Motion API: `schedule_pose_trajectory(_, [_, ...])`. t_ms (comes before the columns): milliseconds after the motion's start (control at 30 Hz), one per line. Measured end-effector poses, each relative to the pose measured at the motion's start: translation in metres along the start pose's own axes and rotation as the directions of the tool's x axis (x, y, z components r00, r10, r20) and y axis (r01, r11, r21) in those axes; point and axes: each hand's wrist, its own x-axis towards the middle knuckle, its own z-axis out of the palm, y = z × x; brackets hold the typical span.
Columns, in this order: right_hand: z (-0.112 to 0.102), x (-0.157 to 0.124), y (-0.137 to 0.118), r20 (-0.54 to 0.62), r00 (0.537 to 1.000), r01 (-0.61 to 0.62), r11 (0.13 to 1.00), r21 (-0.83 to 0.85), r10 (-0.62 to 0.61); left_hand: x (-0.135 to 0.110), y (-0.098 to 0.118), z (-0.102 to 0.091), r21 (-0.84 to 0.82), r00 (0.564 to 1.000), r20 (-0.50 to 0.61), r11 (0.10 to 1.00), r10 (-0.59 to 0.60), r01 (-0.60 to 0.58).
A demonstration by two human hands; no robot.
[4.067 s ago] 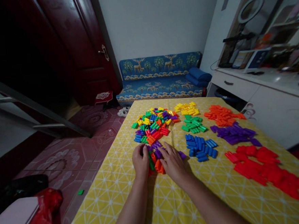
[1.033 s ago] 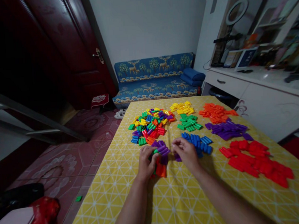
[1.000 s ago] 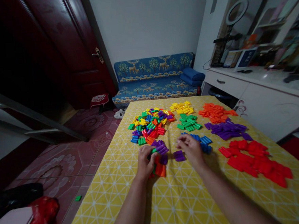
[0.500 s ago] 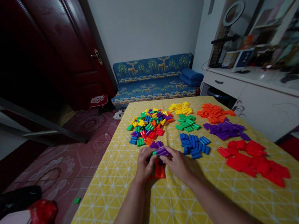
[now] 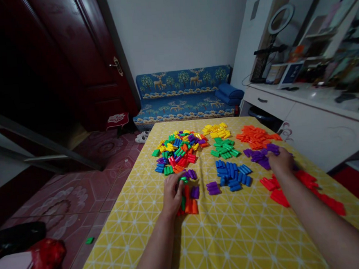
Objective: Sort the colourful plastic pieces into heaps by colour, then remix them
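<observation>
My left hand (image 5: 172,194) is closed round a green plastic building piece (image 5: 183,179), pinched between thumb and fingers. Under and beside it lie orange pieces (image 5: 191,203), a red edge and loose purple pieces (image 5: 195,192). My right hand (image 5: 281,161) reaches far right, with its fingertips closed on a purple plastic piece (image 5: 272,147) at the purple pile (image 5: 257,156). Part of that pile is hidden behind the hand. A separate purple piece (image 5: 213,188) rests between my left hand and the blue pile (image 5: 233,173).
A mixed-colour heap (image 5: 180,148) lies at the left of the yellow tablecloth (image 5: 226,237). Sorted yellow (image 5: 216,130), green (image 5: 225,148), orange (image 5: 253,135) and red (image 5: 332,202) piles stand to the right. My right forearm passes over the red pile.
My hands have parted. The right hand has moved from the left hand to the purple pile at the right. The left hand stays near its place, still with the green piece.
</observation>
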Motion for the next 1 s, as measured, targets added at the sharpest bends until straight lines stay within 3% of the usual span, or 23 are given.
schedule_pose_trajectory(67, [-0.005, 0.006, 0.003, 0.027, 0.999, -0.028, 0.993, -0.110, 0.031, 0.000, -0.002, 0.002, -0.005, 0.999, -0.028, 0.999, -0.038, 0.037])
schedule_pose_trajectory(167, [-0.002, -0.009, -0.009, 0.036, 0.999, 0.005, 0.973, -0.232, 0.003, -0.001, -0.004, 0.004, -0.038, 0.991, -0.082, 0.994, -0.101, 0.098])
schedule_pose_trajectory(233, [0.006, -0.033, -0.029, 0.044, 0.996, 0.086, 0.979, -0.186, -0.079, 0.000, -0.005, 0.006, -0.066, 0.987, -0.101, 0.990, -0.128, 0.122])
schedule_pose_trajectory(300, [0.016, -0.068, -0.056, 0.131, 0.977, 0.175, 0.984, -0.038, -0.169, 0.000, -0.003, 0.006, -0.084, 0.986, -0.101, 0.989, -0.133, 0.124])
schedule_pose_trajectory(367, [0.027, -0.109, -0.088, 0.322, 0.911, 0.215, 0.963, 0.164, -0.258, 0.000, -0.001, 0.005, -0.088, 0.988, -0.097, 0.990, -0.123, 0.114])
schedule_pose_trajectory(467, [0.039, -0.167, -0.134, 0.581, 0.725, 0.174, 0.914, 0.366, -0.370, -0.001, 0.003, 0.003, -0.084, 0.990, -0.098, 0.992, -0.106, 0.098])
schedule_pose_trajectory(533, [0.044, -0.195, -0.156, 0.654, 0.625, 0.173, 0.892, 0.417, -0.427, -0.002, 0.005, 0.001, -0.098, 0.991, -0.092, 0.991, -0.099, 0.090])
schedule_pose_trajectory(600, [0.047, -0.213, -0.171, 0.671, 0.585, 0.184, 0.880, 0.437, -0.455, -0.004, 0.006, 0.001, -0.135, 0.992, -0.077, 0.987, -0.102, 0.091])
schedule_pose_trajectory(700, [0.052, -0.221, -0.177, 0.671, 0.589, 0.167, 0.880, 0.445, -0.451, -0.005, 0.005, 0.002, -0.193, 0.990, -0.055, 0.974, -0.130, 0.117])
schedule_pose_trajectory(800, [0.061, -0.209, -0.170, 0.691, 0.594, 0.068, 0.882, 0.466, -0.410, -0.003, 0.005, 0.003, -0.187, 0.985, -0.057, 0.971, -0.160, 0.147])
schedule_pose_trajectory(867, [0.069, -0.188, -0.160, 0.685, 0.646, -0.023, 0.889, 0.458, -0.337, -0.001, 0.005, 0.002, -0.168, 0.981, -0.082, 0.973, -0.175, 0.159])
schedule_pose_trajectory(1000, [0.084, -0.124, -0.135, 0.560, 0.814, -0.095, 0.916, 0.390, -0.154, 0.004, 0.006, -0.002, -0.152, 0.957, -0.191, 0.970, -0.218, 0.190])
